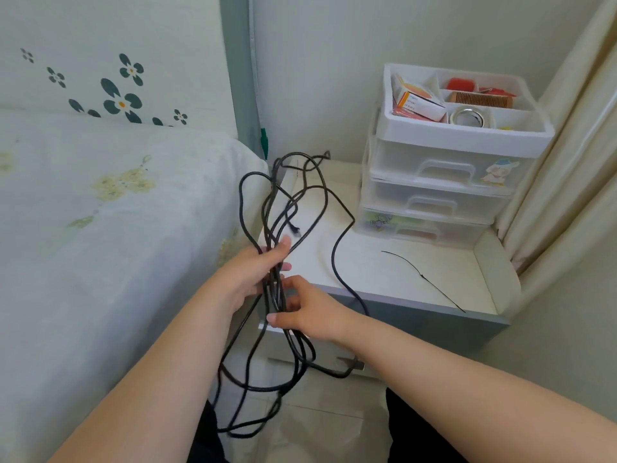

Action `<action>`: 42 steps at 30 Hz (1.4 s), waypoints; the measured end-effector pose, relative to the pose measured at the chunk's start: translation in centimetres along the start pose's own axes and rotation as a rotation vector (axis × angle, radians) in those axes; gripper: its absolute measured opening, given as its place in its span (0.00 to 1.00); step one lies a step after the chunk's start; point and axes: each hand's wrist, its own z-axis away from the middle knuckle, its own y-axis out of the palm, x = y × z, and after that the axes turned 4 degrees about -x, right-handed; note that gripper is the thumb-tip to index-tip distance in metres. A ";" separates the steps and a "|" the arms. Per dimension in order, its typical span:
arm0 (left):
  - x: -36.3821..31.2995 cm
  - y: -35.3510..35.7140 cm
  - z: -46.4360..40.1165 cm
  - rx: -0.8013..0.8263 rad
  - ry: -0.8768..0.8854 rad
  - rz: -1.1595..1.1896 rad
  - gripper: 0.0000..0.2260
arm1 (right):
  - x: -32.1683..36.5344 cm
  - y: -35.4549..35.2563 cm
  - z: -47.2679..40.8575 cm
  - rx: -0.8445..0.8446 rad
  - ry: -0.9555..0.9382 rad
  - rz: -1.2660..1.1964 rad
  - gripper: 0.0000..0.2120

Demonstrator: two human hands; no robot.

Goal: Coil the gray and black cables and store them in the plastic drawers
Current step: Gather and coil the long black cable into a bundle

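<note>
Bed [100, 212] sits left of the nightstand [394, 272]. At the nightstand's front left corner, the left hand [248, 277] grips a loose bundle of black cable [277, 208], fingers closed around the strands. The right hand [309, 310], just beneath, pinches the same bundle. Loops rise above the nightstand and hang down its front. A black zip tie [422, 277] lies on top, further right. The plastic drawers [444, 182] stand at the back right, all closed.
</note>
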 end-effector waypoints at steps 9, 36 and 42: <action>1.2 0.1 -0.6 -0.238 0.015 0.034 0.10 | -2.6 -7.1 -6.3 -0.761 0.261 -0.229 0.30; -3.9 1.4 5.6 -0.033 0.563 0.528 0.18 | 2.5 -11.4 5.9 -0.573 -0.061 -0.492 0.17; -4.5 1.6 6.1 0.370 0.186 0.894 0.16 | -0.7 -10.9 5.6 -0.754 0.042 0.032 0.15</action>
